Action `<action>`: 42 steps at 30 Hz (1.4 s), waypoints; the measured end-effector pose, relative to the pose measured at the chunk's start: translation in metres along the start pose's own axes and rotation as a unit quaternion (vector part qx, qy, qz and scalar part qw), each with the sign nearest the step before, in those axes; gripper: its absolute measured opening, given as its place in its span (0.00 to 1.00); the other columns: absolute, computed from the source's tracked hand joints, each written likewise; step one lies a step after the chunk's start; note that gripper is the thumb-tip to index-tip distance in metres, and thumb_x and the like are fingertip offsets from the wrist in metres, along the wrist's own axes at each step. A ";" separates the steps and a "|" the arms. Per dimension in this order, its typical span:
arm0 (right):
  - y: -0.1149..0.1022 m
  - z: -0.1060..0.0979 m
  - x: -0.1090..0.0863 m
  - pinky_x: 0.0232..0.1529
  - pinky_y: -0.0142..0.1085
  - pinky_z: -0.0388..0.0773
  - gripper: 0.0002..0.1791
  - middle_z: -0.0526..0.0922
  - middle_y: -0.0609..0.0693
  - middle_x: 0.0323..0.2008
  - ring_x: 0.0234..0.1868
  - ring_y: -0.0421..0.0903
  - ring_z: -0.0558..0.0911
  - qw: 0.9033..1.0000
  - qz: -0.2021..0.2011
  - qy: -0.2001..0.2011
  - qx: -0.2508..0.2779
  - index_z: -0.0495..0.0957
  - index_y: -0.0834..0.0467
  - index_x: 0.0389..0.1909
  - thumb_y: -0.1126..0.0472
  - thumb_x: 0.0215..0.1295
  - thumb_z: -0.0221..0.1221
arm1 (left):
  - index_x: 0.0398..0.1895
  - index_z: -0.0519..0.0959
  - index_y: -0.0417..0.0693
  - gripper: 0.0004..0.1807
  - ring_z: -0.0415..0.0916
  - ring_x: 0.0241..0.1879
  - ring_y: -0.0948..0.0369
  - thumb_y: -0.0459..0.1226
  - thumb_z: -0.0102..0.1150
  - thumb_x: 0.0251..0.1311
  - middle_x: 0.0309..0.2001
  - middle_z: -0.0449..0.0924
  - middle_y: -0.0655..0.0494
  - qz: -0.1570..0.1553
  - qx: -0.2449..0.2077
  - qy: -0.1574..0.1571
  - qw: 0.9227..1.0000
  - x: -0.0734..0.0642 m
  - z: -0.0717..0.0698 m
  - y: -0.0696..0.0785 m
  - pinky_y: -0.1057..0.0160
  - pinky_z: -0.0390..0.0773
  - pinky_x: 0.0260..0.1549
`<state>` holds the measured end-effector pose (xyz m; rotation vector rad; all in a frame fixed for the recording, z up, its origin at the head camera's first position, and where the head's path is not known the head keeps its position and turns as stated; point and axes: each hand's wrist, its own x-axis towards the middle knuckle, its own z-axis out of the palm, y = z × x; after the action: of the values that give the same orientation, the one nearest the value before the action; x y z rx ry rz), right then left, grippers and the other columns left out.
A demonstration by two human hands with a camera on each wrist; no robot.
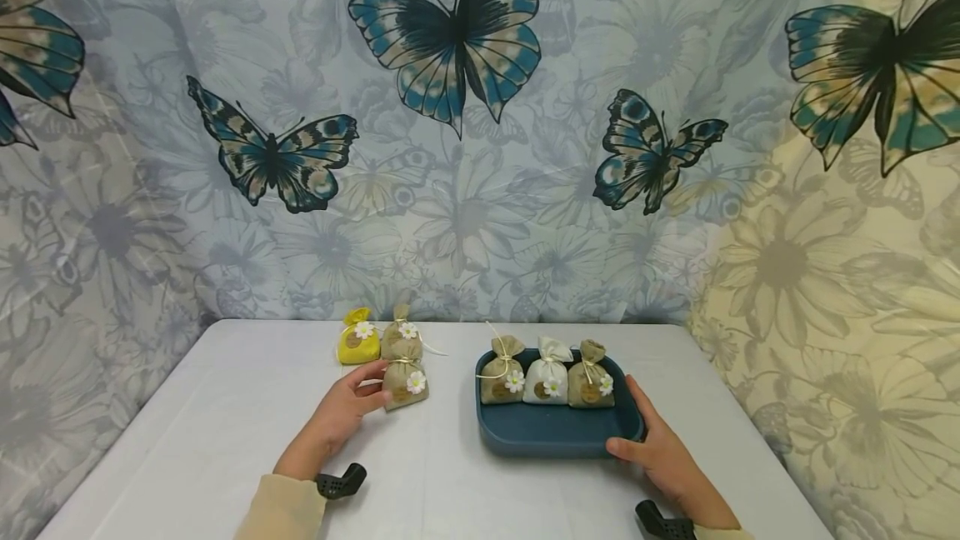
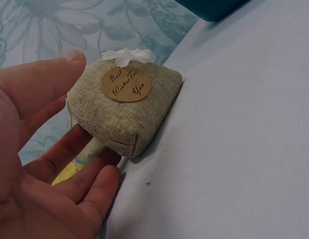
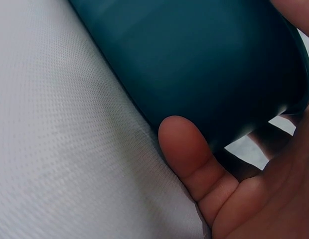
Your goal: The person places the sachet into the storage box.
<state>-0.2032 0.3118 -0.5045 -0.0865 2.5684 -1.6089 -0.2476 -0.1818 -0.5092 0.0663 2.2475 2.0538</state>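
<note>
My left hand (image 1: pixel 351 407) is at the left side of a beige burlap sachet (image 1: pixel 406 390) with a white flower and a round "Best Wishes For You" tag (image 2: pixel 126 84). Its thumb overlaps the sachet's edge while the other fingers lie loosely beside and beneath it. Behind stand another beige sachet (image 1: pixel 396 342) and a yellow sachet (image 1: pixel 358 348). My right hand (image 1: pixel 660 448) grips the right front corner of a dark blue tray (image 1: pixel 547 436), thumb at the front, fingers along the side. In the tray's back row are a beige sachet (image 1: pixel 498 382), a white sachet (image 1: pixel 545 375) and a brownish sachet (image 1: pixel 588 380).
A white cloth covers the table (image 1: pixel 450 490). Behind it hangs a butterfly-and-flower backdrop (image 1: pixel 465 223), which meets the table's far edge. Each wrist wears a black device, such as the left wrist device (image 1: pixel 341 482).
</note>
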 end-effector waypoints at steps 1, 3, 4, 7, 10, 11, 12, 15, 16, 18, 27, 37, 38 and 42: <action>0.000 0.000 0.000 0.45 0.42 0.75 0.60 0.38 0.64 0.77 0.57 0.58 0.72 1.000 0.002 -0.001 0.005 0.34 0.46 0.81 0.56 0.62 0.70 | 0.69 0.71 0.42 0.32 0.70 0.62 0.46 0.30 0.68 0.60 0.62 0.71 0.41 0.002 0.001 -0.001 1.000 -0.001 0.001 0.000 0.53 0.74 0.53; 0.000 0.000 0.000 0.44 0.41 0.76 0.60 0.38 0.64 0.77 0.51 0.57 0.76 1.000 0.005 -0.004 0.012 0.33 0.46 0.81 0.56 0.62 0.70 | 0.68 0.72 0.40 0.31 0.70 0.61 0.46 0.28 0.68 0.60 0.63 0.71 0.39 0.008 0.005 -0.005 1.000 -0.002 0.003 -0.001 0.54 0.74 0.53; 0.000 0.001 0.000 0.42 0.40 0.77 0.61 0.38 0.64 0.77 0.48 0.56 0.77 1.000 0.007 -0.003 0.012 0.34 0.46 0.81 0.56 0.61 0.70 | 0.67 0.72 0.39 0.31 0.70 0.61 0.45 0.28 0.67 0.60 0.63 0.71 0.38 0.012 0.007 -0.007 1.000 -0.002 0.004 -0.001 0.54 0.74 0.52; -0.001 0.001 0.000 0.44 0.40 0.74 0.61 0.39 0.64 0.77 0.39 0.55 0.80 1.000 0.010 -0.005 0.013 0.33 0.45 0.81 0.56 0.61 0.70 | 0.67 0.73 0.39 0.30 0.70 0.62 0.45 0.25 0.66 0.60 0.64 0.70 0.37 0.016 0.008 -0.008 1.000 -0.003 0.007 -0.001 0.56 0.75 0.52; -0.001 0.001 0.000 0.47 0.41 0.72 0.60 0.42 0.63 0.77 0.35 0.55 0.81 1.000 0.010 -0.003 0.010 0.34 0.45 0.81 0.55 0.62 0.70 | 0.67 0.72 0.39 0.30 0.69 0.63 0.44 0.24 0.65 0.60 0.65 0.69 0.36 0.017 0.006 -0.010 1.000 -0.002 0.009 -0.001 0.57 0.75 0.52; -0.001 0.000 0.001 0.48 0.42 0.71 0.60 0.43 0.62 0.76 0.31 0.55 0.81 1.000 0.011 -0.005 0.013 0.33 0.44 0.81 0.55 0.62 0.69 | 0.67 0.72 0.39 0.30 0.69 0.63 0.44 0.23 0.64 0.60 0.65 0.69 0.36 0.015 0.004 -0.011 1.000 -0.002 0.010 0.000 0.57 0.75 0.53; -0.001 0.000 0.001 0.49 0.43 0.70 0.60 0.43 0.62 0.76 0.31 0.55 0.81 1.000 0.010 -0.004 0.012 0.34 0.44 0.81 0.55 0.62 0.69 | 0.67 0.72 0.39 0.30 0.69 0.63 0.44 0.23 0.64 0.60 0.65 0.70 0.36 0.016 0.005 -0.011 1.000 -0.002 0.011 0.000 0.57 0.76 0.52; -0.001 0.000 0.001 0.49 0.43 0.70 0.60 0.45 0.62 0.75 0.30 0.54 0.81 1.000 0.008 -0.005 0.014 0.34 0.44 0.81 0.56 0.62 0.69 | 0.68 0.72 0.41 0.31 0.69 0.62 0.45 0.23 0.64 0.60 0.65 0.70 0.39 0.018 0.008 -0.013 1.000 -0.001 0.012 0.000 0.58 0.76 0.51; -0.001 0.000 0.001 0.49 0.43 0.70 0.60 0.45 0.62 0.75 0.30 0.54 0.81 1.000 0.006 -0.005 0.015 0.34 0.44 0.81 0.56 0.62 0.69 | 0.68 0.71 0.42 0.32 0.70 0.62 0.45 0.23 0.64 0.60 0.65 0.70 0.39 0.019 0.009 -0.014 1.000 -0.001 0.012 0.000 0.58 0.77 0.51; -0.001 0.000 0.001 0.48 0.42 0.71 0.60 0.45 0.63 0.75 0.30 0.54 0.81 1.000 0.004 -0.005 0.018 0.34 0.44 0.81 0.57 0.62 0.69 | 0.69 0.71 0.44 0.32 0.70 0.62 0.46 0.23 0.64 0.60 0.66 0.69 0.41 0.022 0.010 -0.016 1.000 0.000 0.013 -0.001 0.58 0.77 0.50; 0.000 0.000 0.001 0.47 0.42 0.71 0.59 0.45 0.63 0.75 0.30 0.54 0.80 1.000 0.001 -0.003 0.010 0.34 0.45 0.81 0.56 0.62 0.69 | 0.62 0.76 0.42 0.25 0.67 0.64 0.44 0.23 0.64 0.60 0.66 0.68 0.39 0.036 0.035 -0.023 0.998 -0.002 0.018 0.001 0.58 0.76 0.52; 0.000 0.001 0.003 0.53 0.47 0.67 0.60 0.45 0.63 0.76 0.31 0.53 0.81 1.000 0.011 0.001 -0.011 0.33 0.44 0.81 0.53 0.62 0.69 | 0.53 0.78 0.46 0.18 0.75 0.54 0.52 0.28 0.67 0.60 0.55 0.77 0.47 0.055 0.098 -0.029 0.993 -0.004 0.023 0.002 0.61 0.77 0.40; 0.000 0.000 0.003 0.53 0.47 0.67 0.60 0.45 0.63 0.75 0.31 0.53 0.81 1.000 0.010 0.000 -0.010 0.33 0.44 0.81 0.54 0.62 0.69 | 0.52 0.79 0.48 0.18 0.75 0.53 0.53 0.29 0.68 0.60 0.55 0.77 0.48 0.055 0.108 -0.026 0.992 -0.004 0.023 0.002 0.60 0.77 0.40; 0.001 0.000 0.003 0.49 0.43 0.71 0.60 0.44 0.64 0.76 0.31 0.53 0.81 1.000 0.005 -0.003 0.001 0.33 0.44 0.81 0.56 0.62 0.70 | 0.51 0.82 0.53 0.17 0.75 0.56 0.52 0.30 0.68 0.59 0.56 0.78 0.53 0.076 0.141 -0.016 0.987 -0.005 0.026 0.001 0.54 0.77 0.48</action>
<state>-0.2059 0.3120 -0.5057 -0.0772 2.5595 -1.6049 -0.2400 -0.1561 -0.5098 0.2987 2.5675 1.7678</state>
